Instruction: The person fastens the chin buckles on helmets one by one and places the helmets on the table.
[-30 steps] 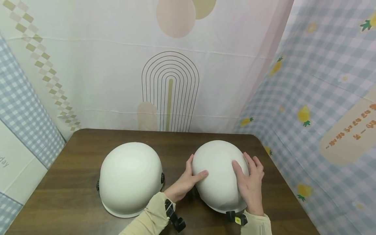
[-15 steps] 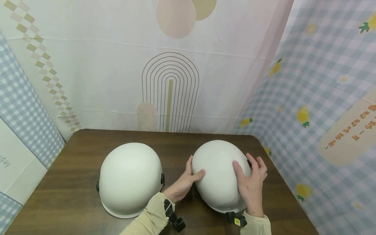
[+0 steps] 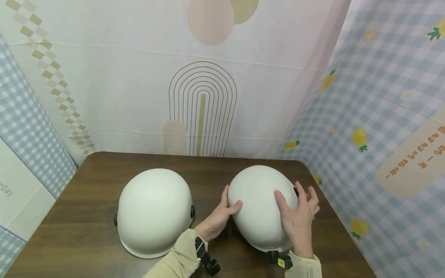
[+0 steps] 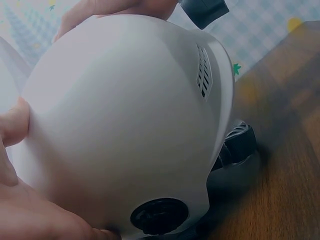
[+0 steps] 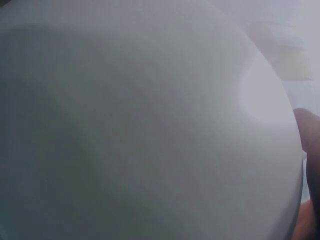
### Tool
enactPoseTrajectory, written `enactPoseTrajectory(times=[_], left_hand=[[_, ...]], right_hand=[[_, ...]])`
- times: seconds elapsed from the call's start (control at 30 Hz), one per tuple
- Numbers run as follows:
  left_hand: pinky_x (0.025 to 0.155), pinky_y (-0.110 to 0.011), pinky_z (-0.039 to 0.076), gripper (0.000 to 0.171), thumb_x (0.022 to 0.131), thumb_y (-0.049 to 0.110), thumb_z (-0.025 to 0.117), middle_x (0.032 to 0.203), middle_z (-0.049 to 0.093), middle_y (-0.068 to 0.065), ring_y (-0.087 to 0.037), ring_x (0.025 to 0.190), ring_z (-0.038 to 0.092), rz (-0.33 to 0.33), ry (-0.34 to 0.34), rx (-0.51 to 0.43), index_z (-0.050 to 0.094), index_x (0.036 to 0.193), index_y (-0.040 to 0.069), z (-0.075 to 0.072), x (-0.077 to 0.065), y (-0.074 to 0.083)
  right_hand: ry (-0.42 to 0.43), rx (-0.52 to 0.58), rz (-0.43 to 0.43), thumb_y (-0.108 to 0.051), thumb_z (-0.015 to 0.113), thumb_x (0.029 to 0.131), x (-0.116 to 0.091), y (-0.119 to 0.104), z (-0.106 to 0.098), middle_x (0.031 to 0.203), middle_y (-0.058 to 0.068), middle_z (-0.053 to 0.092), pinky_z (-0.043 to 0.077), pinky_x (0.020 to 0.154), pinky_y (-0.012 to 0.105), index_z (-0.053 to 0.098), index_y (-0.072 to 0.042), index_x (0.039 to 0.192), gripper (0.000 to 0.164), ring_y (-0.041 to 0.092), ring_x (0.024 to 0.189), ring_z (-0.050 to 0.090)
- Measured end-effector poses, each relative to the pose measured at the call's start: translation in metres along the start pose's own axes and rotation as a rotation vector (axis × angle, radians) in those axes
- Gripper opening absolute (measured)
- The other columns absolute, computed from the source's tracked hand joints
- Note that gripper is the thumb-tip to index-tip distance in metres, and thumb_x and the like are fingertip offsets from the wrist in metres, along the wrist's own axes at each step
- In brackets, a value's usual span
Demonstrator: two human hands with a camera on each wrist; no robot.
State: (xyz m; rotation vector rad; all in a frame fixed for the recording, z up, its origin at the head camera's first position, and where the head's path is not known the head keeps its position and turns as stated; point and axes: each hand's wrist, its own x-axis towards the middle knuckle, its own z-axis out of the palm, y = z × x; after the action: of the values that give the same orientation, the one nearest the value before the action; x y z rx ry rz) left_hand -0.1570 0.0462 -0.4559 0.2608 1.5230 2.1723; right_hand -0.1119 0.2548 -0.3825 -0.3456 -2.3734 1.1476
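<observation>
Item one: we record a white, smooth-shelled dome helmet (image 3: 259,212), dome upward, at the right half of a dark brown wood-grain table (image 3: 87,216), between the person's two hands. In the left wrist view we note a slotted vent (image 4: 204,72) near its brim, a round black knob (image 4: 160,216) low on its side, and a black ribbed part (image 4: 240,145) showing below the edge.

Left hand (image 3: 215,220): grasping the helmet's left side, thumb on the shell.

Right hand (image 3: 297,222): thumb laid on the shell, other fingers spread at the right side, next to a small black fitting; we cannot tell whether they clasp.

Item two: a second white dome helmet (image 3: 154,212) with black side knobs, on the left half of the table, apart from the first.

We further list two beige sleeves (image 3: 180,251), each with a black wrist-worn device (image 3: 206,256); a white cloth backdrop (image 3: 121,96) printed with line arches; and a blue-and-white checked cloth (image 3: 347,85) with yellow fruit at right.
</observation>
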Motion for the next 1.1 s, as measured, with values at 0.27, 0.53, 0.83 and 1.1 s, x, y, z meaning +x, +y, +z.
enactPoseTrajectory(times=[0.27, 0.53, 0.83, 1.1], left_hand=[[0.113, -0.058, 0.000, 0.096, 0.095, 0.041, 0.060, 0.160, -0.013, -0.014, -0.033, 0.146, -0.007, -0.002, -0.006, -0.037, -0.011, 0.156, 0.021, -0.001, 0.002, -0.002], [0.114, -0.057, 0.000, 0.093, 0.096, 0.040, 0.058, 0.160, -0.015, -0.015, -0.033, 0.146, -0.008, -0.002, 0.006, -0.091, -0.009, 0.156, 0.018, 0.001, 0.000, -0.004], [0.112, -0.061, 0.006, 0.079, 0.098, 0.034, 0.058, 0.162, -0.007, -0.006, -0.032, 0.146, -0.007, 0.187, 0.102, 0.259, 0.006, 0.157, 0.032, 0.000, 0.000, 0.016], [0.105, -0.072, 0.006, 0.087, 0.087, 0.067, 0.055, 0.162, -0.009, -0.002, -0.029, 0.146, -0.013, 0.293, 0.112, 0.652, 0.007, 0.156, 0.039, 0.018, 0.004, 0.024]], right_hand=[[0.000, -0.049, -0.025, -0.051, 0.070, 0.084, 0.001, -0.006, 0.000, 0.157, 0.015, 0.008, 0.019, 0.097, 0.064, 0.039, -0.012, 0.149, 0.082, 0.038, 0.133, 0.013], [0.004, -0.116, -0.038, -0.057, 0.072, 0.080, 0.003, -0.010, -0.001, 0.156, 0.018, 0.008, 0.016, 0.097, 0.062, 0.040, -0.008, 0.148, 0.090, 0.040, 0.129, 0.014], [0.012, -0.193, -0.035, -0.066, 0.076, 0.070, 0.003, -0.022, 0.001, 0.154, 0.019, 0.016, 0.019, 0.096, 0.061, 0.053, -0.009, 0.139, 0.093, 0.043, 0.129, 0.015], [-0.005, -0.243, -0.073, -0.069, 0.072, 0.072, -0.002, -0.026, 0.004, 0.154, 0.022, 0.015, 0.018, 0.095, 0.061, 0.050, -0.007, 0.141, 0.095, 0.046, 0.128, 0.017]])
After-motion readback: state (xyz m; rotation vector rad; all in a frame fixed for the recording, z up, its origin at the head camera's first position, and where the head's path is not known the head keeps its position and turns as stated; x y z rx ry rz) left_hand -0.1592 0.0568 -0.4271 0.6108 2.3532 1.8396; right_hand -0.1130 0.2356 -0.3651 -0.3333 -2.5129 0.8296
